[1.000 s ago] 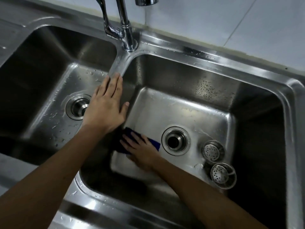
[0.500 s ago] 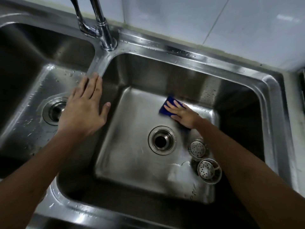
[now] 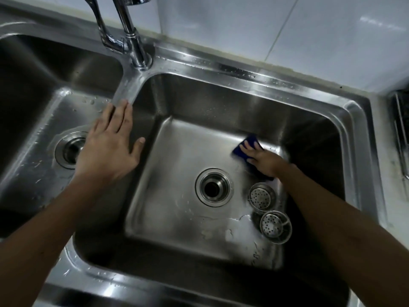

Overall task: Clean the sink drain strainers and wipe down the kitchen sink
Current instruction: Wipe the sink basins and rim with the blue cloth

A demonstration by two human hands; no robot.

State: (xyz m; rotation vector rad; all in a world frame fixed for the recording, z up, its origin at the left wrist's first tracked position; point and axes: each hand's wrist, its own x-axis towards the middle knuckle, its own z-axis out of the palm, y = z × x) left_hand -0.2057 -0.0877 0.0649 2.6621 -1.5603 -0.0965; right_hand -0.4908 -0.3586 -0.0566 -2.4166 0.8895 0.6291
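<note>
In the head view, the wipe-down of the sink (image 3: 243, 74) is under way. The right hand (image 3: 263, 159) lies flat with straight fingers. It presses a blue pad (image 3: 247, 144) onto the floor of the right basin (image 3: 177, 165), in the far right corner where floor meets wall. It presses the pad rather than gripping it. The left hand (image 3: 110, 142) is also released, spread palm-down on the divider (image 3: 126, 89) between the basins, just below the faucet (image 3: 132, 41). It looks like a brace.

Both strainers are out of their drains and sit on the right basin's floor. The upper strainer (image 3: 261, 198) is just beside the right forearm, and the lower strainer (image 3: 274, 226) is next to it, nearer the camera. Whether the two touch I cannot tell. The right drain (image 3: 213, 187) and the left drain (image 3: 68, 149) both stand open.

The strainers' mesh looks bright, so their cleaning is probably done, though they are too small to be sure. A white film (image 3: 239, 227) of suds or residue lies on the floor beside the lower strainer. Droplets speckle the left basin (image 3: 44, 129) and the rim.

I judge the task roughly mid-way. What seems left is that film, the basin walls, the left basin and the rim, then setting each strainer into its drain.
</note>
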